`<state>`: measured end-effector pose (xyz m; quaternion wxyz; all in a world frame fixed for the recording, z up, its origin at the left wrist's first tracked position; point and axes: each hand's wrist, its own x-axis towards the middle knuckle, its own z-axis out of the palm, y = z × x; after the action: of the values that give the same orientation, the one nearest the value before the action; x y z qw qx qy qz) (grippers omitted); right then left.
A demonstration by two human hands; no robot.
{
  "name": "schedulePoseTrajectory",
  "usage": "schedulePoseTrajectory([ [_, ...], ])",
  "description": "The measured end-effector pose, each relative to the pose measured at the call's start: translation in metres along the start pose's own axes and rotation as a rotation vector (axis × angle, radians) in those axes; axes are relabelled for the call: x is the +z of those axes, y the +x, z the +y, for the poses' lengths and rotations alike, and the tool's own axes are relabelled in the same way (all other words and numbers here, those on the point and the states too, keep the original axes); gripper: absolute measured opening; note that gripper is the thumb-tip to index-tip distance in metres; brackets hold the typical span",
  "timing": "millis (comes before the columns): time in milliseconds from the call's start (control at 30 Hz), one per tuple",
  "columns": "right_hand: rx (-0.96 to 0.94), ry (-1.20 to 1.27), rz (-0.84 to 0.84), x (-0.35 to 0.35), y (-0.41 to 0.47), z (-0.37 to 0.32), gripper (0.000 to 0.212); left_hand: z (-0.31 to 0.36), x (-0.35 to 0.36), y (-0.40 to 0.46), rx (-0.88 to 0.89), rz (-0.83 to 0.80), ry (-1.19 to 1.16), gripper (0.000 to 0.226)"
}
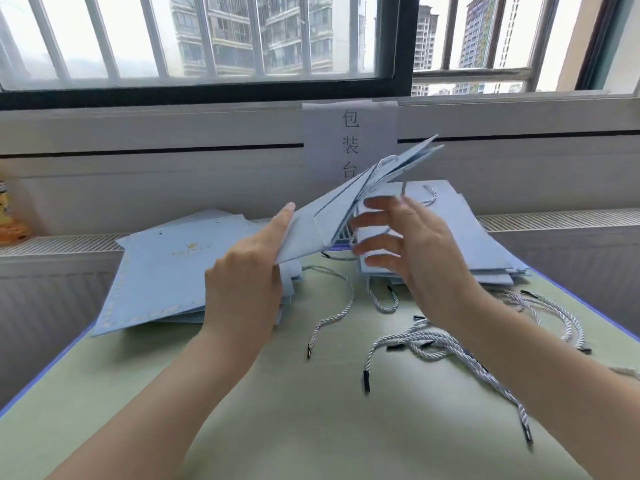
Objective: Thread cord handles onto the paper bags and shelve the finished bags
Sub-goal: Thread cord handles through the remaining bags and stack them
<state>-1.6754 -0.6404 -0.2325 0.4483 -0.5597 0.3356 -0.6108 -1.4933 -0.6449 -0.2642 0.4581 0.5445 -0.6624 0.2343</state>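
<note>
Up above the pale green surface (311,427), a folded light-blue paper bag (346,209) is held tilted, its mouth end rising toward the upper right in front of a paper sign (349,133) with printed characters taped below the window (207,39). The left hand (249,268) grips the bag's lower left corner, thumb lying along the upper face and the other fingers tucked beneath. The right hand (408,244) sits at the bag's lower right edge, just beside it, with fingers spread and slightly bent; a thin cord handle (384,164) runs from the bag's mouth down toward these fingers, but whether they pinch it cannot be told through the blur.

Below the left hand, a stack of flat blue bags (162,271) with a gold crown print lies on the surface. Behind the right hand, a second stack of blue bags (485,237) rests on the right, some with cords already hanging from them. Loose twisted white cords with black tips (433,348) lie tangled on the surface near the right forearm, and a single cord (332,313) lies between the two stacks. An orange object (10,220) is at the far left edge, too cropped to identify.
</note>
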Motion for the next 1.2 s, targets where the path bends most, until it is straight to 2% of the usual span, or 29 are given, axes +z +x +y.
schedulePoseTrajectory([
  [67,0.108,-0.125,-0.072,0.005,-0.005,0.006,0.024,0.000,0.002,0.000,-0.103,-0.064,-0.066,0.065],
  [167,0.253,-0.273,-0.256,0.013,-0.012,0.014,0.022,0.001,0.008,-0.001,-0.292,-0.066,-0.352,0.009],
  [233,0.302,-0.359,-0.317,0.018,-0.016,0.020,0.021,0.004,0.008,-0.001,-0.388,-0.062,-0.534,0.032],
  [267,0.309,-0.388,-0.316,0.019,-0.017,0.023,0.021,0.006,0.009,-0.001,-0.420,-0.060,-0.618,0.034],
  [333,0.317,-0.397,-0.293,0.021,-0.017,0.028,0.021,0.011,0.008,0.000,-0.504,-0.070,-0.791,0.027],
  [467,0.377,-0.244,-0.257,0.023,-0.019,0.029,0.016,0.017,0.012,-0.007,-0.626,-0.169,-1.156,0.005],
  [533,0.415,-0.169,-0.213,0.022,-0.019,0.030,0.022,0.015,0.015,-0.009,-0.704,-0.218,-1.344,0.021],
  [667,0.441,-0.147,0.009,0.014,-0.012,0.033,0.047,0.017,0.010,-0.004,-0.806,-0.208,-1.627,0.031],
  [700,0.443,-0.151,0.013,0.010,-0.009,0.033,0.046,0.019,0.008,-0.003,-0.808,-0.219,-1.681,0.031],
  [767,0.445,-0.143,-0.077,0.005,-0.007,0.032,0.030,0.019,0.008,-0.003,-0.814,-0.254,-1.784,0.029],
  [833,0.447,-0.079,-0.120,0.003,-0.007,0.029,0.018,0.017,0.008,-0.002,-0.834,-0.324,-1.800,0.030],
  [900,0.400,-0.055,-0.072,0.002,-0.006,0.027,0.017,0.011,0.011,0.001,-0.879,-0.368,-1.721,0.029],
  [1033,0.280,-0.108,0.121,-0.006,0.002,0.022,0.021,-0.009,0.011,0.012,-1.123,-0.200,-1.659,0.009],
  [1200,0.264,0.049,0.237,-0.010,0.005,0.021,0.019,-0.016,0.015,0.009,-1.287,-0.204,-1.640,0.006],
])
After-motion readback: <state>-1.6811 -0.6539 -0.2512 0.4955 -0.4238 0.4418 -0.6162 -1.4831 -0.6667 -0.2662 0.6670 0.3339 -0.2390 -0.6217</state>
